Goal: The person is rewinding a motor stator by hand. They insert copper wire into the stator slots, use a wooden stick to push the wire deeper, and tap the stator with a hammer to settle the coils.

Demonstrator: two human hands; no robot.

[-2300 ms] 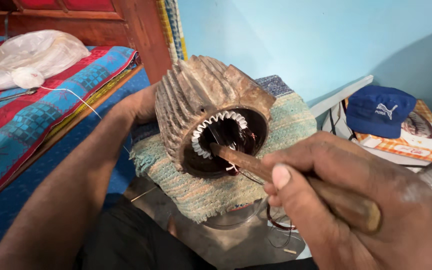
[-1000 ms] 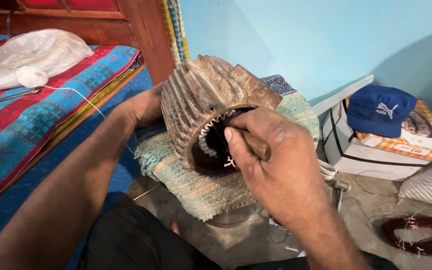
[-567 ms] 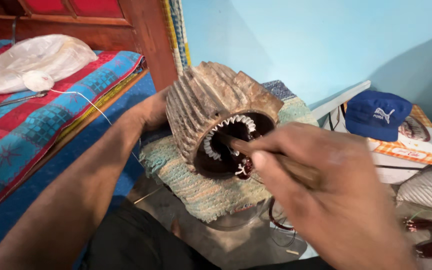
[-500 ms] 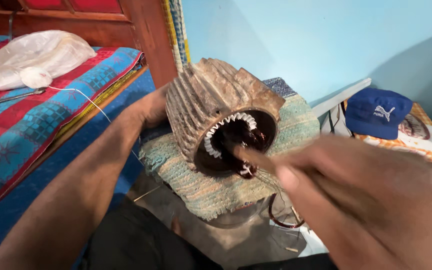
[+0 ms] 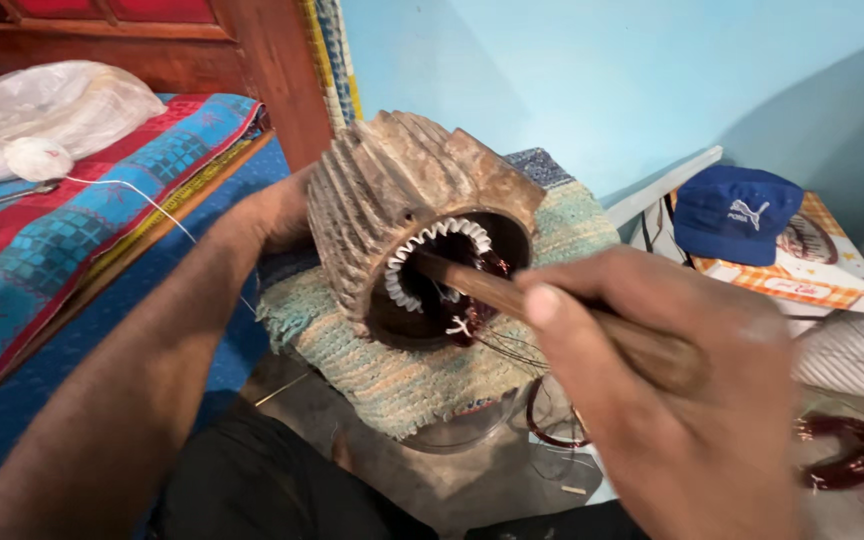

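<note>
A rusty finned motor stator (image 5: 392, 205) lies on its side on a greenish woven cloth (image 5: 402, 375), its round bore facing me. White slot paper and copper winding wire (image 5: 482, 290) show inside the bore. My left hand (image 5: 272, 210) grips the far left side of the housing and steadies it. My right hand (image 5: 672, 385) is closed around a brown wooden stick (image 5: 482, 290), whose tip reaches into the bore against the windings.
A bed with a red and blue patterned cover (image 5: 62, 230) and a white plastic bag (image 5: 52, 110) lies to the left. A blue cap (image 5: 732, 215) rests on a box at right. Copper wire coils (image 5: 852, 450) lie on the floor.
My right hand pulled back toward me and out of the bore, then pushed the stick's tip back in. The stator and my left hand stayed in place.
</note>
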